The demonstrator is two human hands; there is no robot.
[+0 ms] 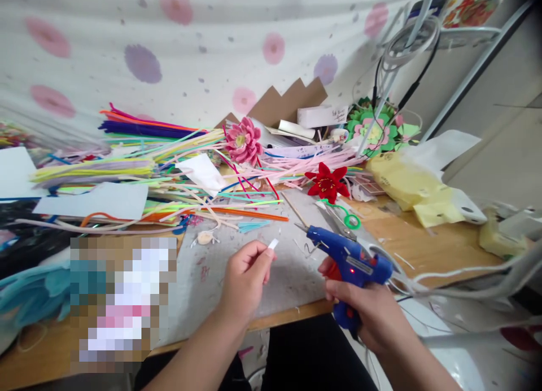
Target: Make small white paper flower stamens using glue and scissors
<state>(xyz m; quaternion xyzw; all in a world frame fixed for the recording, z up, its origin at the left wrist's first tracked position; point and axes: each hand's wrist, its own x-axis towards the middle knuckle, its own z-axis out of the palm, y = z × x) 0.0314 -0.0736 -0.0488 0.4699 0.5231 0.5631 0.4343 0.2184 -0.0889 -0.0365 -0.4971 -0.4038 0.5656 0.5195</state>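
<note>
My left hand [249,269] pinches a small white strip [273,244] between thumb and fingertips, held above the grey work mat [186,301]. In my right hand [359,298] is a blue hot glue gun [339,250], its grip wrapped by my fingers and its red light lit. The nozzle points left, towards the strip but apart from it. Behind the gun stands a red pipe-cleaner flower [327,182] with a green stem coiled at its end [351,220]. Several short light-blue pieces [253,226] lie on the mat beyond my left hand.
Bundles of coloured pipe cleaners [127,171] cover the back and left. A pink flower [243,141] stands among them. Yellow plastic packaging [398,176] and white cables [461,278] lie on the right. A metal pole [392,78] rises there. A pixelated patch hides part of the left.
</note>
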